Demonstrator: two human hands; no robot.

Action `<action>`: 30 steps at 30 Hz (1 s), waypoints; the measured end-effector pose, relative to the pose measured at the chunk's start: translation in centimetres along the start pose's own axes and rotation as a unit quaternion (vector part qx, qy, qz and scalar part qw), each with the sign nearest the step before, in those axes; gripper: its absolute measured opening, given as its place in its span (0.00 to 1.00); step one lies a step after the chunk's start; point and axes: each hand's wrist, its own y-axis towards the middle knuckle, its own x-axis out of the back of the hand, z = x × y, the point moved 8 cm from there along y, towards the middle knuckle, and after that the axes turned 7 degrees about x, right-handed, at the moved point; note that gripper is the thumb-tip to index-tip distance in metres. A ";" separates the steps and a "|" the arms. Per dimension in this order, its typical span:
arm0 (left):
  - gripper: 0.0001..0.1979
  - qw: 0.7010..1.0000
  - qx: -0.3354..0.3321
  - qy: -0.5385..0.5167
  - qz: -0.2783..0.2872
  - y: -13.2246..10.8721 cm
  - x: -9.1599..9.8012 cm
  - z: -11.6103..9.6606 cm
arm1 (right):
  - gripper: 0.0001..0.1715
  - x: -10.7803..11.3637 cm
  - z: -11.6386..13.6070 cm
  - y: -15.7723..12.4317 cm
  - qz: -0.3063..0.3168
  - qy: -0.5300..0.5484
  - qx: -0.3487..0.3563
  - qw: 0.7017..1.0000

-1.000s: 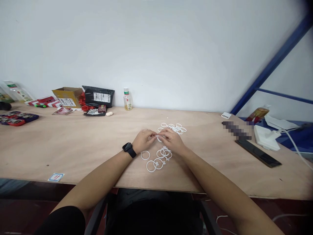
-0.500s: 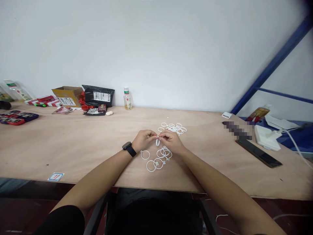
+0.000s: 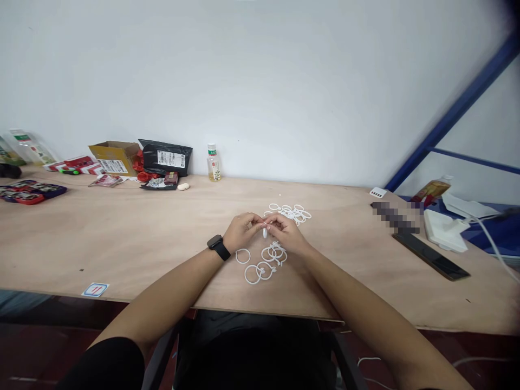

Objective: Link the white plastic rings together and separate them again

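A white plastic ring (image 3: pixel 265 233) is pinched between the fingertips of both hands and hangs edge-on below them. My left hand (image 3: pixel 242 229), with a black watch at the wrist, is closed on its upper left side. From the other side my right hand (image 3: pixel 286 233) grips the same ring; the fingers cover its top. Several white rings with small clips (image 3: pixel 253 274) lie loose on the table just in front of me, below the hands. Beyond the hands sits a heap of similar white rings (image 3: pixel 290 213), partly overlapping.
Along the wall stand a cardboard box (image 3: pixel 111 158), a black parcel bag (image 3: pixel 168 157) and a drink bottle (image 3: pixel 213 162). On the right lie a dark phone (image 3: pixel 431 256) and a white adapter (image 3: pixel 446 230). A numbered card (image 3: pixel 95 290) is near the table's front edge.
The held ring has turned from a slightly open view to nearly edge-on. Both hands stay together at about the same place; the whole view has shifted slightly.
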 end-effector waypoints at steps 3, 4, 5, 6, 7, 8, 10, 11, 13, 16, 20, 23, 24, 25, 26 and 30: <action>0.10 1.000 0.012 0.019 -0.004 0.0 -0.2 0.4 | 0.10 0.0 -1.7 -0.1 -0.001 0.042 -0.060 0.997; 0.10 0.999 0.015 0.030 -0.005 0.0 -0.2 0.6 | 0.11 0.3 -2.1 0.0 -0.006 0.033 -0.066 0.997; 0.10 0.999 0.016 0.042 -0.005 0.0 -0.2 0.6 | 0.10 0.9 -2.4 0.1 -0.013 0.012 -0.065 0.998; 0.10 0.998 0.012 0.055 -0.001 0.0 -0.3 0.5 | 0.09 1.5 -2.7 0.2 -0.019 -0.022 -0.061 0.998; 0.10 0.998 -0.001 0.067 0.012 -0.1 -0.5 0.3 | 0.08 2.3 -3.0 0.3 -0.022 -0.068 -0.057 0.996; 0.11 0.996 -0.022 0.076 0.036 -0.2 -0.9 -0.2 | 0.07 3.1 -3.3 0.5 -0.025 -0.122 -0.054 0.991; 0.12 0.987 -0.082 0.087 0.111 -0.8 -2.1 -1.7 | 0.07 4.9 -3.7 0.7 -0.035 -0.235 -0.047 0.970; 0.13 0.977 -0.114 0.092 0.153 -1.3 -2.9 -2.4 | 0.07 5.8 -3.8 0.7 -0.046 -0.276 -0.046 0.959; 0.16 0.958 -0.150 0.111 0.217 -2.3 -4.3 -3.5 | 0.08 7.1 -3.9 0.8 -0.068 -0.316 -0.044 0.945; 0.21 0.938 -0.146 0.154 0.273 -3.3 -6.0 -3.7 | 0.08 7.1 -3.5 0.8 -0.068 -0.312 -0.033 0.947; 0.19 0.940 -0.099 0.178 0.274 -3.1 -6.1 -2.6 | 0.06 4.5 -2.4 0.8 -0.011 -0.291 -0.001 0.957; 0.16 0.946 -0.058 0.194 0.255 -2.4 -5.0 -1.4 | 0.06 2.5 -1.9 0.6 0.041 -0.272 0.018 0.961; 0.15 0.946 -0.045 0.200 0.251 -2.2 -4.7 -1.0 | 0.06 2.1 -1.8 0.5 0.055 -0.264 0.022 0.963; 0.15 0.946 -0.035 0.207 0.248 -2.1 -4.4 -0.6 | 0.07 1.7 -1.8 0.4 0.067 -0.256 0.026 0.964; 0.14 0.946 -0.025 0.213 0.243 -1.9 -4.1 -0.3 | 0.07 1.4 -1.8 0.3 0.077 -0.250 0.029 0.965; 0.08 0.948 -0.004 0.224 0.225 -1.6 -3.4 0.4 | 0.08 0.6 -1.8 0.0 0.111 -0.250 0.038 0.961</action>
